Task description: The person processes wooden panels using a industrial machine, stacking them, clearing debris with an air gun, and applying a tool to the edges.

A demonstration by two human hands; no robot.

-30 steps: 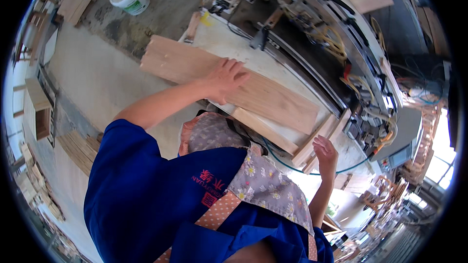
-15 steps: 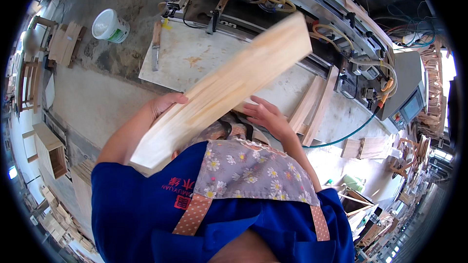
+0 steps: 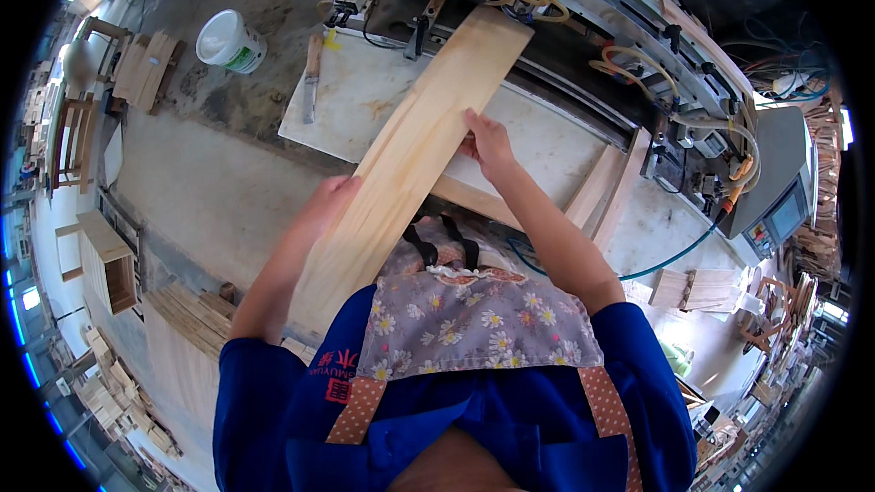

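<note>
A long pale wooden board (image 3: 415, 132) slants away from my body, its far end over the rail of a machine. My left hand (image 3: 330, 202) grips its left edge, thumb on the upper face and fingers hidden beneath. Farther along, my right hand (image 3: 488, 144) holds the opposite edge, its thumb on top and its other fingers partly under the board. Below the board lies a white worktable (image 3: 538, 123). On the table's left part rests a knife-like tool (image 3: 312, 82) with a wooden handle.
A machine with clamps and yellow hoses (image 3: 629, 64) runs along the far side, with a control panel (image 3: 779, 219) at right. Two narrow boards (image 3: 606, 187) lie on the table's right. A white bucket (image 3: 232, 41) stands on the floor at left. Stacked planks (image 3: 191, 319) are by my left elbow.
The board has swung so its far end moved left and now points more directly away from me. My right hand has moved up and taken hold of the board's right edge.
</note>
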